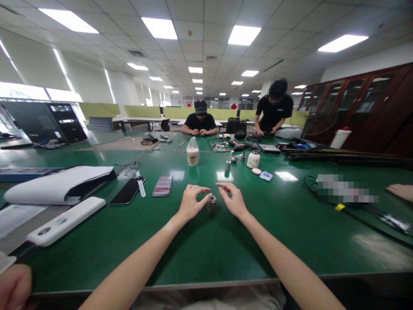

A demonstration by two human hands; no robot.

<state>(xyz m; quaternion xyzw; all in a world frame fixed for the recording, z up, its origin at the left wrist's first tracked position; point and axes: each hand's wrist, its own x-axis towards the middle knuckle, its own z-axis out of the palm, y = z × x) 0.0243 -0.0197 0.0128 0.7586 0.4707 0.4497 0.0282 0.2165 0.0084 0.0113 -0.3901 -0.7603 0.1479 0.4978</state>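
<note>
A small grey metal cylinder (211, 206) with a narrower top stands upright on the green table; it looks like a small motor. My left hand (191, 201) is just left of it, thumb tip by the cylinder's top; I cannot tell whether they touch. On the other side is my right hand (235, 200), apart from the cylinder, with its thumb and fingers spread. Both hands are empty, and their fingertips point toward each other above the cylinder. A similar metal cylinder (227, 167) stands farther back.
Left lie a phone (124, 191), a white-strapped watch (141, 185) and a white handheld device (66, 221). Behind stand a bagged tub (192, 156) and a white jar (253, 159). Black cables (361, 219) run along the right. Two people work across the table; other hands show at both sides.
</note>
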